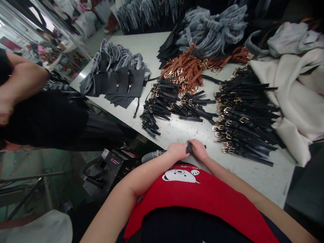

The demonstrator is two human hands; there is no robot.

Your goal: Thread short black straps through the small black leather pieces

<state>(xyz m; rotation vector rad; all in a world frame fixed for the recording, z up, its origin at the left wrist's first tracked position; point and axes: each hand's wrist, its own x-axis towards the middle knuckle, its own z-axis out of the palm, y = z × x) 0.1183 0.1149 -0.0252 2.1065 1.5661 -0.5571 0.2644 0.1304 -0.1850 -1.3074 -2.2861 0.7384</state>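
Note:
At the near edge of the table, my left hand (178, 151) is closed around a dark piece (189, 148) whose kind I cannot make out. My right hand (199, 150) touches the same piece from the other side, its fingers bent over it. A grey ribbed hose (150, 156) with a metal clamp comes in beside my left wrist; whether it joins the dark piece is hidden. Short black buckle straps (162, 101) lie in heaps just beyond my hands. More black straps with gold buckles (240, 125) are piled to the right.
Brown buckle straps (184, 69) and wrapped grey straps (212, 30) cover the table's far part. Black panels (124, 82) lie at the back left, cream cloth (291, 91) at the right. A black machine (106, 172) stands left below the table. Another person (22, 77) is at the left.

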